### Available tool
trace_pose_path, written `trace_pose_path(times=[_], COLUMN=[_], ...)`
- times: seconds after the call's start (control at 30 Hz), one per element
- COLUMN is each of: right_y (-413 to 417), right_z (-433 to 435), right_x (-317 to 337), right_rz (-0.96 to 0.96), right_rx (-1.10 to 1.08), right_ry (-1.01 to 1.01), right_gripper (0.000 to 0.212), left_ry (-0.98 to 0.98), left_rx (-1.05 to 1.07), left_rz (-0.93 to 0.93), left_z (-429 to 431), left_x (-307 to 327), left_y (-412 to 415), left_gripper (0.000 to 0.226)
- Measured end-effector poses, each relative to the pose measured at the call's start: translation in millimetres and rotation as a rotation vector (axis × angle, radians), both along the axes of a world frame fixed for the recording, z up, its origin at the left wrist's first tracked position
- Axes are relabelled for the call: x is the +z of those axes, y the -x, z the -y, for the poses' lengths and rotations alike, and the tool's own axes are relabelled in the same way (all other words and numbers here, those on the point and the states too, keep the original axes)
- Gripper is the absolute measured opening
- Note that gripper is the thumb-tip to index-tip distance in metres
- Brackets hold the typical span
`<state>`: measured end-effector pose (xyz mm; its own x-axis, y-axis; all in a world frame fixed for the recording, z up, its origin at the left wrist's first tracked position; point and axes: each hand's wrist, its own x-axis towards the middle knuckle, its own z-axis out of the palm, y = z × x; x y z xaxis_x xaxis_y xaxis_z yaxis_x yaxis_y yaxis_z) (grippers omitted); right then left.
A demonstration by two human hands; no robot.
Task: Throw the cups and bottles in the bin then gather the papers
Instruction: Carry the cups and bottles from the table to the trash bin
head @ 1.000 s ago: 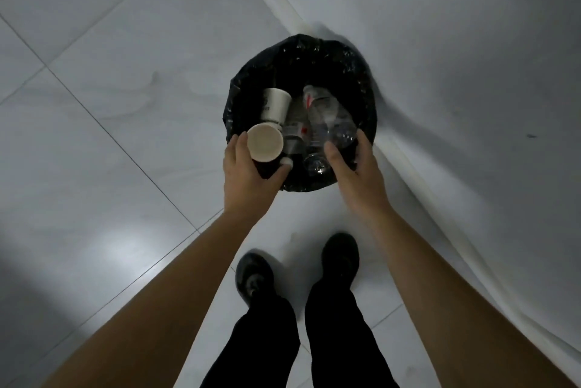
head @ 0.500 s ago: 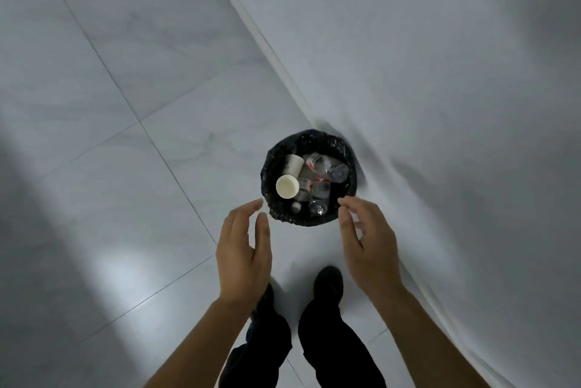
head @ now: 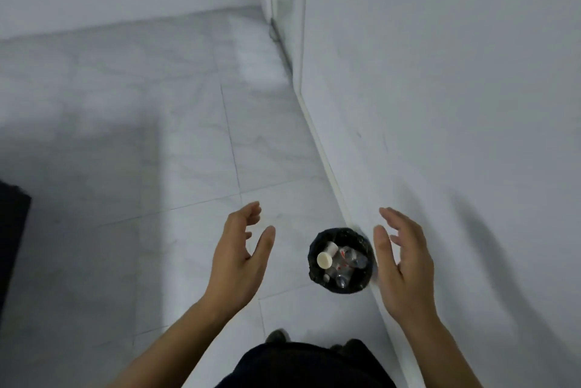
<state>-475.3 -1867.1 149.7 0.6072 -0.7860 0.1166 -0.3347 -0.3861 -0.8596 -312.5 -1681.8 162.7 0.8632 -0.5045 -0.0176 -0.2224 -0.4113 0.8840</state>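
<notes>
So the bin (head: 361,236) sits on the pale tiled floor (head: 157,136), tucked right up by the skirting board (head: 327,167) of the white wall (head: 440,73), with a black bag lining it. Inside there are two paper cups (head: 324,259), one with its round end facing up, and a few clear plastic bottles (head: 347,257) with bits of red on the labels, all piled together. The person's standing over it, dark trousers (head: 301,365) and shoe tips (head: 276,335) just showing. Left hand (head: 239,258) is up in the air to the left of the bin, fingers loosely curved, thumb spread, nothing in it. Right hand (head: 405,268), same deal on the other side: palm facing in, fingers relaxed, holding nothing. There's some dark thing (head: 12,230) at the far left edge, can't tell what it is.
</notes>
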Motion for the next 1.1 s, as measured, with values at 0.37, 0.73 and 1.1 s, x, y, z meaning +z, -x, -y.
trace_pose_path(times=[0.37, 0.73, 1.1], right_y=[23, 0, -106], right_z=[-38, -146, -247], right_x=[34, 14, 24], right_rz=[0.108, 0.046, -0.03], right_rx=[0.416, 0.879, 0.975], right_ry=[-0.066, -0.204, -0.055], right_gripper=[0.042, 0.052, 0.055], left_ry=[0.055, -0.086, 0.049], left_rx=[0.622, 1.073, 1.161], left_rz=[0.101, 0.188, 0.204], left_z=[-100, -208, -312], left_x=[40, 45, 27], left_y=[118, 222, 134], left_gripper=[0.046, 0.048, 0.05])
